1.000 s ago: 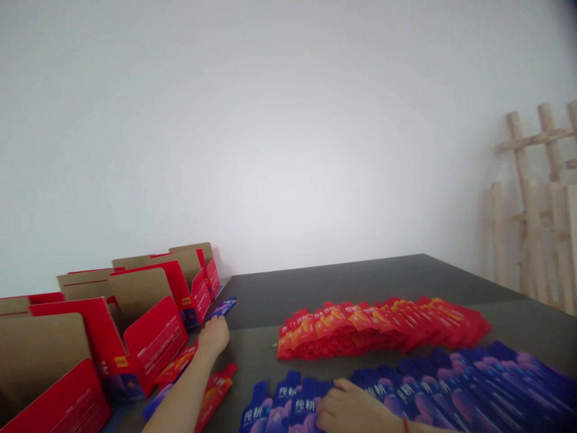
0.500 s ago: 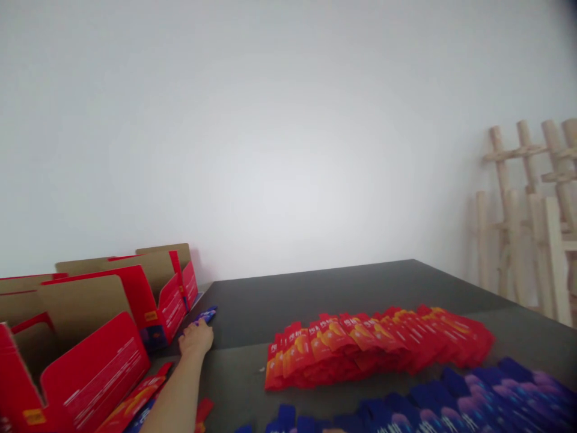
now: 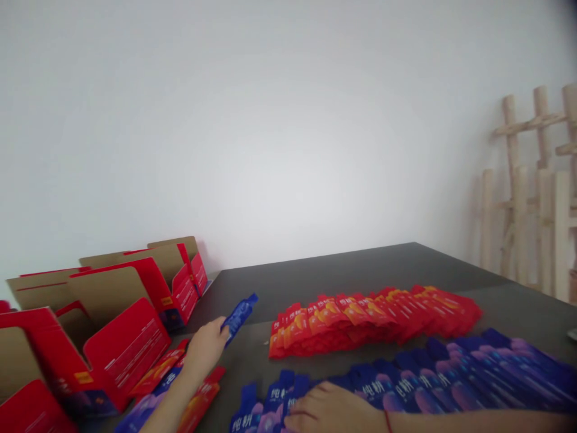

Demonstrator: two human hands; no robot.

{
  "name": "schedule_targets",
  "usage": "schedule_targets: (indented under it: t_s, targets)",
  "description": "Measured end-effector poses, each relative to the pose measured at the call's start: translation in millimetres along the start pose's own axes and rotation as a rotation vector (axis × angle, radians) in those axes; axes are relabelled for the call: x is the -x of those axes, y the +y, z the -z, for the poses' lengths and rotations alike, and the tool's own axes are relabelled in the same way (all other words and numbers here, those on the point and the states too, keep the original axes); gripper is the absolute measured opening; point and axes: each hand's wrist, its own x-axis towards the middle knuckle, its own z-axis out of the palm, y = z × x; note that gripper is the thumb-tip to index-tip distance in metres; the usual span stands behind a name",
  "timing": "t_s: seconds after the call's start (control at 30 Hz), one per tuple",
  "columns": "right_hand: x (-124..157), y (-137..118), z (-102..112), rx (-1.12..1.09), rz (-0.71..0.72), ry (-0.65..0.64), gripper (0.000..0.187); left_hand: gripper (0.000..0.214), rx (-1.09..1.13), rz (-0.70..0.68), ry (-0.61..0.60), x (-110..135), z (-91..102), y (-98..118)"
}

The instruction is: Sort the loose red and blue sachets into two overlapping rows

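Note:
My left hand [image 3: 205, 350] is closed on a blue sachet [image 3: 239, 316] and holds it lifted above the dark table [image 3: 342, 276], just right of the open red cardboard boxes [image 3: 130, 337]. My right hand [image 3: 331, 412] lies on the near end of a long fanned row of blue sachets [image 3: 451, 373], its fingers curled over them. Behind that row runs a fanned row of red sachets [image 3: 374, 322].
Several open red and brown display boxes [image 3: 148, 282] stand in a line along the left. Loose red and blue sachets [image 3: 166, 379] lie beside them under my left forearm. A pale wooden rack [image 3: 532, 192] leans against the white wall at right.
My left hand has drawn back from the far boxes toward me, now holding a blue sachet up off the table. My right hand is back in view on the blue row.

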Motion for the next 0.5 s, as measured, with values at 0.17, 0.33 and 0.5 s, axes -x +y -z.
schedule_targets:
  t_s: [0.17, 0.33, 0.5]
  targets:
    - [-5, -19, 51, -0.541, -0.303, 0.15, 0.045, 0.047, 0.366, -0.138, -0.155, 77, 5.7, 32]
    - [-29, -4, 83, -1.492, -0.655, 0.047, 0.068, 0.032, 0.245, -0.333, 0.068, 125, 0.3, 81]
    - [-38, 20, 93, -1.548, -0.853, -0.041, 0.043, 0.032, 0.043, -0.63, 0.254, 139, -19.5, 116]
